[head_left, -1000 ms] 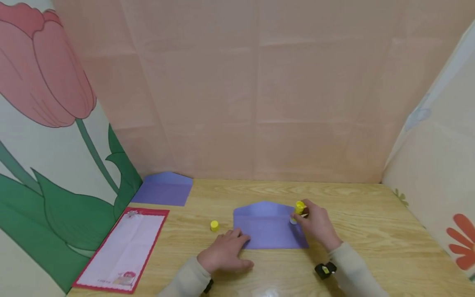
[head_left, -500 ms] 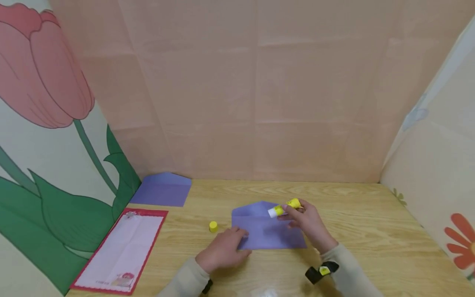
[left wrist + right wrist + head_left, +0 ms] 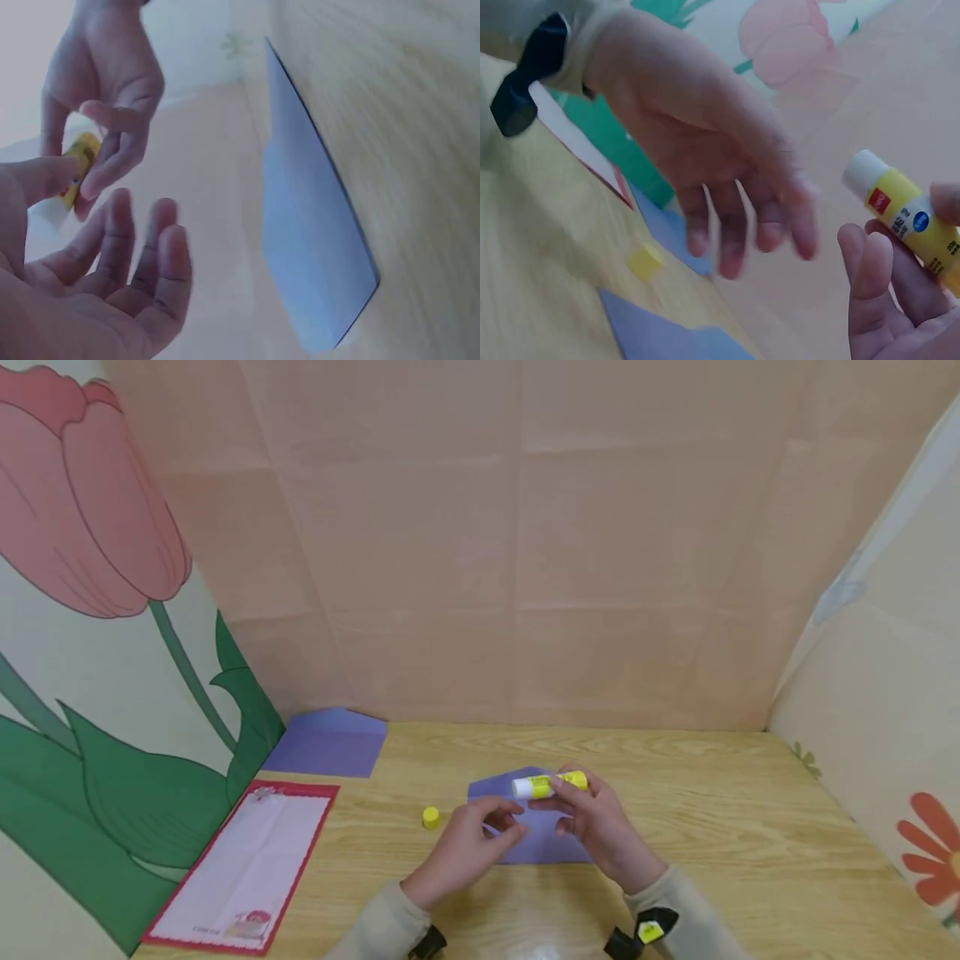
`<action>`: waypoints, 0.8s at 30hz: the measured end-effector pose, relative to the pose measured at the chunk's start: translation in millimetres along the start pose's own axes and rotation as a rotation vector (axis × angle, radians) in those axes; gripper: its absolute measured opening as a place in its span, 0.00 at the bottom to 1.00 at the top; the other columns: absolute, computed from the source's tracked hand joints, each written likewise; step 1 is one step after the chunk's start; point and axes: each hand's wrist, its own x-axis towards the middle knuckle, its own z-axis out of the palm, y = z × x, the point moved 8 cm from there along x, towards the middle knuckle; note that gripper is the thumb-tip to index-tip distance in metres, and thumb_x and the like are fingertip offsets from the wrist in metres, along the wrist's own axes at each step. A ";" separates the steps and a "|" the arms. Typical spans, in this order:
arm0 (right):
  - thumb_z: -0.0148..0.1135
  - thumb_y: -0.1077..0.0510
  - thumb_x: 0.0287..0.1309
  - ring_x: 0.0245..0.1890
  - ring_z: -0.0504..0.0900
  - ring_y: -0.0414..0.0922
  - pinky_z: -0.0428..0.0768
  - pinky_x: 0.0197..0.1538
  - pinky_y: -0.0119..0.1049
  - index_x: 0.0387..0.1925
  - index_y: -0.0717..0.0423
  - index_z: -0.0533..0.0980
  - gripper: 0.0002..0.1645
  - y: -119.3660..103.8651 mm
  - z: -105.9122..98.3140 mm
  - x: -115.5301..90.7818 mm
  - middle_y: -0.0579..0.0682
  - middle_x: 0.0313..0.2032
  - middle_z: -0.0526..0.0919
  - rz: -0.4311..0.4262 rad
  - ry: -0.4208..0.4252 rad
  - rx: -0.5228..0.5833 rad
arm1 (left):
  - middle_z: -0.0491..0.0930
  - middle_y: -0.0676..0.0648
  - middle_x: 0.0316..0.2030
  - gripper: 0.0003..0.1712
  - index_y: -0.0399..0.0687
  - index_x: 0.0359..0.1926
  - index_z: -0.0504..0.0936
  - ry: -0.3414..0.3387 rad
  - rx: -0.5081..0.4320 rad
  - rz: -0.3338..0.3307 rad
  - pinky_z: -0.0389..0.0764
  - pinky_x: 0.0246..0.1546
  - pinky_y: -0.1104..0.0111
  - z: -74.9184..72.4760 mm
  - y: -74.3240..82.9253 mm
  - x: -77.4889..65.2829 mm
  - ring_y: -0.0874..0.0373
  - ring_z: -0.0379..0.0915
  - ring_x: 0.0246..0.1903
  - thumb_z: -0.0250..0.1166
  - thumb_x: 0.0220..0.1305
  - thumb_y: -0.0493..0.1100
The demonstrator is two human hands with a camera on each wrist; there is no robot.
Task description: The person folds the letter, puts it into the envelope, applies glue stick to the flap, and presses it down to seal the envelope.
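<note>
My right hand [image 3: 609, 835] holds a yellow glue stick [image 3: 550, 784] between thumb and fingers, raised above a purple envelope [image 3: 536, 843]. The stick lies nearly level, its white end pointing left; in the right wrist view the labelled barrel of the glue stick [image 3: 900, 206] shows clearly. Close to that white end, my left hand [image 3: 468, 843] hovers with loosely bent fingers and nothing in them. In the left wrist view a gap shows between the fingers of the left hand [image 3: 97, 292] and the envelope [image 3: 315, 217], whose flap is unfolded. The yellow cap [image 3: 431, 817] stands on the table left of the envelope.
A second purple envelope [image 3: 330, 752] lies at the back left of the wooden table [image 3: 720, 802]. In front of it is a red-bordered sheet of paper [image 3: 243, 864]. A pinkish backdrop [image 3: 517, 568] rises behind the table, with printed panels on both sides.
The right hand has lifted the glue stick off the envelope's right side, turned it level and brought it left. The left hand has risen from the envelope toward it.
</note>
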 end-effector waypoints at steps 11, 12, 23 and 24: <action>0.48 0.56 0.76 0.41 0.84 0.39 0.76 0.31 0.28 0.42 0.46 0.77 0.10 13.5 21.5 -2.9 0.43 0.40 0.85 0.016 -0.136 0.050 | 0.83 0.48 0.32 0.11 0.49 0.44 0.88 0.158 -0.280 0.001 0.78 0.33 0.73 -18.1 1.4 -0.9 0.61 0.77 0.32 0.70 0.65 0.47; 0.50 0.57 0.75 0.39 0.83 0.39 0.75 0.31 0.28 0.42 0.46 0.76 0.08 14.5 20.1 -2.6 0.43 0.39 0.84 0.017 -0.117 0.027 | 0.83 0.47 0.33 0.11 0.48 0.45 0.88 0.164 -0.293 0.004 0.79 0.33 0.73 -19.1 1.5 -1.1 0.61 0.78 0.32 0.70 0.65 0.47; 0.70 0.60 0.60 0.30 0.83 0.40 0.78 0.29 0.31 0.42 0.59 0.77 0.12 18.6 17.8 -1.1 0.46 0.34 0.87 -0.093 -0.005 -0.400 | 0.83 0.42 0.38 0.11 0.41 0.47 0.85 0.171 -0.388 0.023 0.80 0.30 0.73 -22.4 2.0 -2.1 0.61 0.78 0.33 0.69 0.65 0.40; 0.72 0.60 0.58 0.31 0.83 0.40 0.79 0.30 0.31 0.42 0.61 0.77 0.14 17.4 19.4 -1.3 0.47 0.34 0.87 -0.124 -0.010 -0.457 | 0.83 0.42 0.38 0.11 0.41 0.46 0.85 0.180 -0.383 0.021 0.80 0.30 0.72 -23.1 1.5 -2.2 0.61 0.78 0.33 0.69 0.64 0.40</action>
